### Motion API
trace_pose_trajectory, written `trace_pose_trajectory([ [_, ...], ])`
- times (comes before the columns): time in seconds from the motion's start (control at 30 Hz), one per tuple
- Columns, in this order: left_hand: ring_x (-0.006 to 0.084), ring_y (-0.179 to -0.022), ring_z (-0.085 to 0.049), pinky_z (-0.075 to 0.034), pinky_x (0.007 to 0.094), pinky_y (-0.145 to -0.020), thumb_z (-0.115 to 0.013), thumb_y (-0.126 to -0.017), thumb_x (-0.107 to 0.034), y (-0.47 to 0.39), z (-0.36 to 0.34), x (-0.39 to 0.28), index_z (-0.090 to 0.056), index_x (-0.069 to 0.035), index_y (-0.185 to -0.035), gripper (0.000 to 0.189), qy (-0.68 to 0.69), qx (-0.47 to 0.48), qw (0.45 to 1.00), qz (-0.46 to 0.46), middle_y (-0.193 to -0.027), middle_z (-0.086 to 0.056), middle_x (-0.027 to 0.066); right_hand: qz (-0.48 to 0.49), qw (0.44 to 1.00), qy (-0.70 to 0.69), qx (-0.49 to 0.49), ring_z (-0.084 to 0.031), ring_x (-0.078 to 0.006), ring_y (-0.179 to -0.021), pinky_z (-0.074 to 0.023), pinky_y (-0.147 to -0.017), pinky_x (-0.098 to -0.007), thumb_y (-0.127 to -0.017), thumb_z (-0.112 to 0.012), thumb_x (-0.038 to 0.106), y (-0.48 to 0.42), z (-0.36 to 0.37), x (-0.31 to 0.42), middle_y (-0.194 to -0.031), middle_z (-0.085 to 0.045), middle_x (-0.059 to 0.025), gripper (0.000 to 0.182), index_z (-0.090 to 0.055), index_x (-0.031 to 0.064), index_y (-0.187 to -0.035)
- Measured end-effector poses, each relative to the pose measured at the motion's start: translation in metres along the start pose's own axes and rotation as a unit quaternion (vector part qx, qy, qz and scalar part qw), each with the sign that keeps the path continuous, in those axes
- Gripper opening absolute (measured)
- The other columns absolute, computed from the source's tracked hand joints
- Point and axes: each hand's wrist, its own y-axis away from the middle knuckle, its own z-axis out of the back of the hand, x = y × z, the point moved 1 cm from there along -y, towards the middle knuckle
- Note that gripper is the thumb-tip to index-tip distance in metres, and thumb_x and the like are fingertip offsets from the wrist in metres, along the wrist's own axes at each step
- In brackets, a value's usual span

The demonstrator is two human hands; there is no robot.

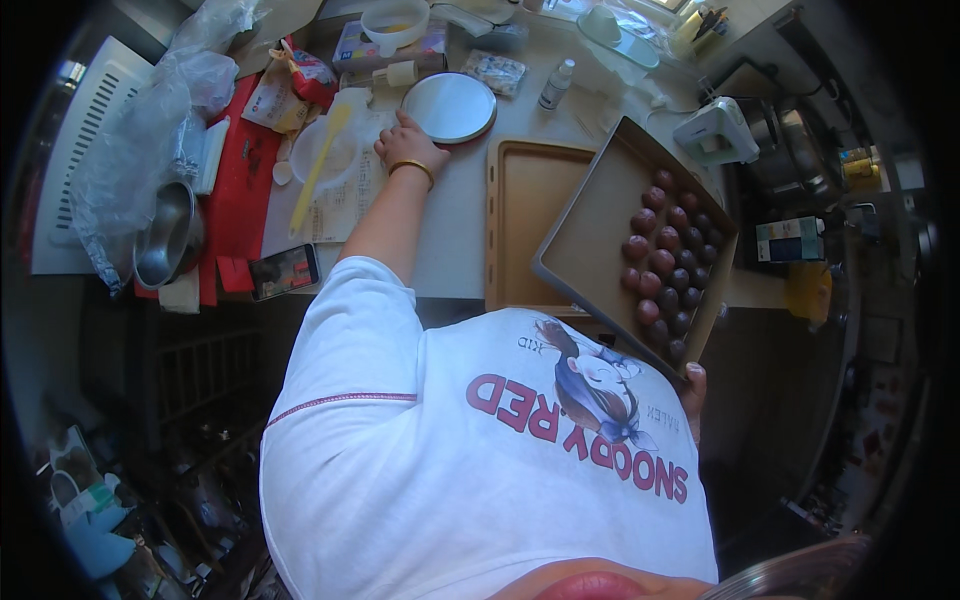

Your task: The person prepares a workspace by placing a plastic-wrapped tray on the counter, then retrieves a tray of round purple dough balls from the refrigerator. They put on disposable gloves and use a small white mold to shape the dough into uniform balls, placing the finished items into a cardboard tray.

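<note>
My left hand is at the near-left edge of a round, silver-topped disc, perhaps a kitchen scale. Its fingers are bent, and whether they grip the disc is not clear. Low on the right, my right hand holds the near corner of a deep gold baking pan with a dark outer wall. Several rows of reddish and dark purple balls lie along the pan's right side. The pan is raised and tilted, partly covering a shallow gold baking tray on the worktop.
Left of my arm are a translucent bowl with a yellow spatula, a phone and a metal bowl. Further back stand a small spray bottle and a white strainer-like bowl. A white hand mixer is at right.
</note>
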Motion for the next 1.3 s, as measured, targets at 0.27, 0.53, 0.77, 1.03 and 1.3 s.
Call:
trace_pose_trajectory([
  [0.27,0.0317,-0.118,-0.044,-0.027,0.0421,-0.102,-0.069,-0.069,-0.057,0.077,-0.017,0.015,-0.019,0.004,-0.143,0.109,0.027,-0.021,0.999,-0.017,-0.125,-0.052,0.0202,-0.029,0.999,0.008,0.015,-0.057,-0.0266,-0.11,-0.0444,-0.098,-0.041,-0.076,-0.06,0.037,-0.04,-0.044,-0.001,-0.126,-0.057,-0.0121,0.064,-0.048,0.0079,-0.132],
  [0.53,0.0325,-0.116,-0.037,-0.024,0.0508,-0.101,-0.061,-0.076,-0.062,0.136,-0.074,0.044,-0.024,-0.001,-0.142,0.098,0.063,-0.101,0.991,-0.054,-0.123,-0.044,0.0192,-0.016,0.992,0.123,0.01,-0.055,-0.0262,-0.108,-0.0432,-0.096,-0.0385,-0.075,-0.062,0.042,-0.077,-0.081,0.009,-0.123,-0.057,-0.0101,0.06,-0.052,0.0127,-0.126],
  [0.77,0.0364,-0.117,-0.043,-0.037,0.0486,-0.098,-0.062,-0.084,-0.04,0.081,-0.087,0.101,-0.06,-0.008,-0.114,0.044,0.125,-0.272,0.949,-0.096,-0.124,-0.045,0.0181,-0.097,0.991,0.062,0.069,-0.056,-0.0252,-0.107,-0.0434,-0.096,-0.0382,-0.077,-0.062,0.036,-0.09,-0.057,0.018,-0.118,-0.059,-0.0095,0.053,-0.053,0.0124,-0.124],
  [1.03,0.0381,-0.104,-0.057,-0.049,0.0452,-0.086,-0.066,-0.082,-0.029,0.067,-0.044,0.103,-0.06,-0.008,-0.097,0.027,0.116,-0.169,0.978,0.033,-0.117,-0.054,0.0196,-0.051,0.995,0.085,0.001,-0.059,-0.0219,-0.104,-0.0469,-0.093,-0.0348,-0.078,-0.061,0.027,-0.084,-0.082,0.009,-0.112,-0.061,-0.0084,0.044,-0.055,0.0098,-0.119],
  [1.3,0.035,-0.09,-0.063,-0.051,0.046,-0.077,-0.058,-0.086,-0.024,0.068,-0.028,0.142,-0.061,-0.007,-0.099,0.022,0.058,-0.107,0.992,0.011,-0.096,-0.063,0.0155,-0.044,0.996,0.069,0.034,-0.06,-0.0202,-0.097,-0.0488,-0.088,-0.0342,-0.078,-0.061,0.028,-0.101,-0.044,0.009,-0.108,-0.063,-0.0077,0.043,-0.057,0.0088,-0.116],
])
